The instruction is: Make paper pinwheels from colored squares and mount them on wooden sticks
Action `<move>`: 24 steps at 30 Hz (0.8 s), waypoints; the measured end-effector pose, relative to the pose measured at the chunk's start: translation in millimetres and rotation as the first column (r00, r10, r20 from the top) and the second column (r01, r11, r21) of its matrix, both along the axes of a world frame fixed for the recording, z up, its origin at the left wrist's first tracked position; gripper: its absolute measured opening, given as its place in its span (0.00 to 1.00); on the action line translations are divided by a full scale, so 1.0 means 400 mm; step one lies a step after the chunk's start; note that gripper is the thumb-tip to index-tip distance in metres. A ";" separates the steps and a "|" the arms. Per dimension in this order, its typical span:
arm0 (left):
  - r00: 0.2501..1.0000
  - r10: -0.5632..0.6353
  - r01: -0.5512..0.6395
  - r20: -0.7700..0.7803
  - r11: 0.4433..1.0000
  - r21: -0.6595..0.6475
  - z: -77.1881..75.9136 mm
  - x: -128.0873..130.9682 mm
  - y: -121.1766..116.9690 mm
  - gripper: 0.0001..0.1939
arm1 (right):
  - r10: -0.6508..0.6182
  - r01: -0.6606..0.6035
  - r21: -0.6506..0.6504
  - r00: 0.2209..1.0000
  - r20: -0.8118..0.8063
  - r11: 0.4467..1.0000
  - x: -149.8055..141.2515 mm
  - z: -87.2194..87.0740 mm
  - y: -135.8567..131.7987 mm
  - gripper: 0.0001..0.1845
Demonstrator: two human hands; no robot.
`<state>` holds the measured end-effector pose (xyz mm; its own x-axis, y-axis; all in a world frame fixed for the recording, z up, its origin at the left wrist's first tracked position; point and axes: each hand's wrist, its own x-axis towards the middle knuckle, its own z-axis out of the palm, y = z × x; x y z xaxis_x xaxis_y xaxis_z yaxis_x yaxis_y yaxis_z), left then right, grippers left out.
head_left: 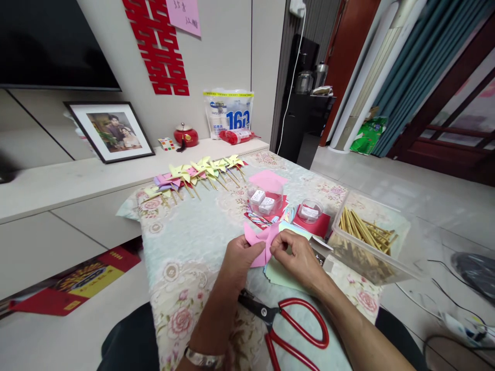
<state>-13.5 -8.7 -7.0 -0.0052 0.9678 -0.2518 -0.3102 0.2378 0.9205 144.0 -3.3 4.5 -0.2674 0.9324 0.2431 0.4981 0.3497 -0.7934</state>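
A pink paper pinwheel piece [253,237], slit and partly folded inward, is held over the table by both hands. My left hand [240,260] grips its left side, thumb on top near the middle. My right hand [296,260] pinches the paper's right side with thumb and index finger; whether a small pin is in that pinch I cannot tell. Beneath the right hand lies a stack of pale green and blue paper squares [284,275]. A small box of metal bits [320,256] sits beside it, partly hidden. Red-handled scissors [270,314] lie nearer me, their tips behind my left wrist.
Several pinwheels on sticks [204,170] lie at the table's far edge. A clear round tub [266,196] with small white boxes and a smaller round tub [310,210] stand ahead. At right, a plastic bin [371,257] holds wooden sticks [365,232].
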 end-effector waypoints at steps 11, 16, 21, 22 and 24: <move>1.000 0.019 -0.019 -0.009 1.000 -0.009 0.001 0.001 0.001 0.11 | -0.023 0.022 0.018 0.999 0.024 1.000 -0.003 -0.008 0.005 0.08; 0.999 0.028 -0.029 -0.031 0.999 -0.014 0.002 0.001 0.004 0.10 | -0.038 0.036 0.032 0.998 0.054 0.999 -0.005 -0.011 0.004 0.08; 0.996 0.039 -0.041 -0.084 0.999 -0.020 0.003 0.002 0.004 0.09 | -0.042 0.040 0.040 0.997 0.066 0.998 -0.005 -0.013 0.001 0.08; 0.994 0.043 -0.044 -0.096 0.999 -0.016 0.003 0.002 0.004 0.08 | -0.041 0.038 0.044 0.997 0.065 0.998 -0.005 -0.013 0.001 0.08; 0.992 0.044 -0.045 -0.115 0.999 -0.009 0.003 0.003 0.003 0.08 | -0.039 0.036 0.052 0.997 0.063 0.998 -0.005 -0.013 0.001 0.08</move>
